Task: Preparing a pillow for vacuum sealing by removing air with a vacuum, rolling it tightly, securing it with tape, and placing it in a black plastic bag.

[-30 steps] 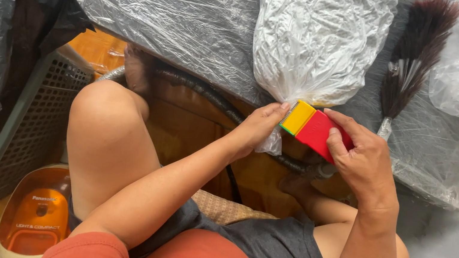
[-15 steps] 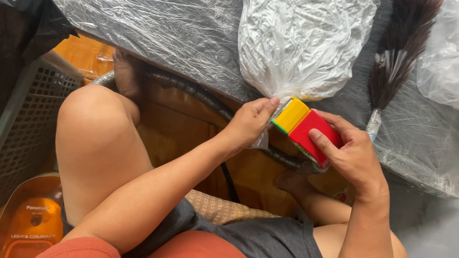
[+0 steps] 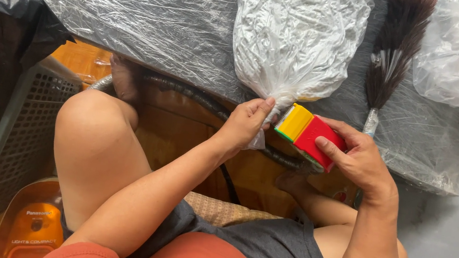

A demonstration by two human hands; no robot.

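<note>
a: two hands on one job. left hand (image 3: 244, 122) pinches the gathered neck of the crinkled clear plastic bag of white stuff (image 3: 296, 33), fingers closed on the twist. right hand (image 3: 358, 160) wraps the red and yellow plastic block-shaped tool (image 3: 309, 132), yellow end aimed at the neck.

b: change vs a second ago?

a: then the yellow end touched the neck beside the left fingertips. now it sits just beside the neck, slightly lower and apart. left pinch unchanged, same spot.

b: meaning?

a: his read: tool backed off after a contact at the neck; bag stays held closed by hand, no tie visible.

b: where's the bag?

a: lying on the plastic-wrapped grey slab (image 3: 138, 12), neck hanging over the near edge, above the person's knees. dark feather duster with a pale handle (image 3: 390, 56) just right of it, untouched.

b: below?

a: black ribbed hose (image 3: 198, 94) under the edge, orange canister vacuum (image 3: 33, 224) at lower left.
</note>
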